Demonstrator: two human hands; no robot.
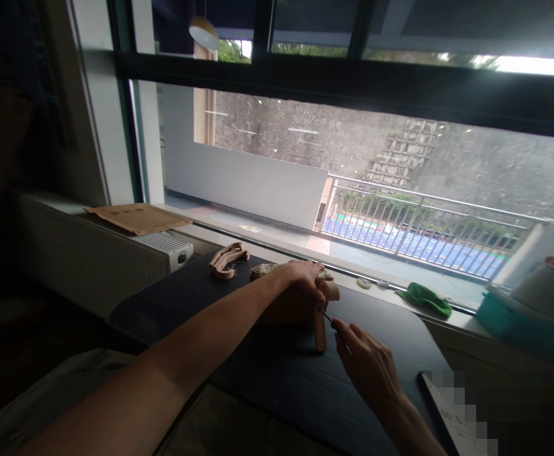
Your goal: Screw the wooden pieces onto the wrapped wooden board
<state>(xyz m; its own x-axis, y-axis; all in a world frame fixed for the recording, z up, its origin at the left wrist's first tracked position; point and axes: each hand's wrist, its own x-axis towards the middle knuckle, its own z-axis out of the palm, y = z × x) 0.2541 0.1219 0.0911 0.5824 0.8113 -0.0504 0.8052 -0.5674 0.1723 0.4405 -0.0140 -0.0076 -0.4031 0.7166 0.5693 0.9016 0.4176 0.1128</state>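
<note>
On the dark table stands a wooden object (321,329), with an upright light-wood leg and a rounded wooden part at its near right end. My left hand (303,273) reaches across and is closed on the top of that end. A thin dark shaft, apparently a screwdriver (327,314), extends from my right hand (369,358), its tip touching or very near the upright leg. Closed fingers hide its handle. Behind my left forearm lies the rest of the object, in shadow, with a pale textured top. Several curved wooden pieces (229,259) rest at the table's far left.
A brown paper envelope (139,217) lies on a white radiator-like unit (177,254) at left. Along the windowsill are a small roll of tape (364,283), a green cloth (424,299) and a teal container (509,323). A phone or tablet (443,405) lies at the table's right edge.
</note>
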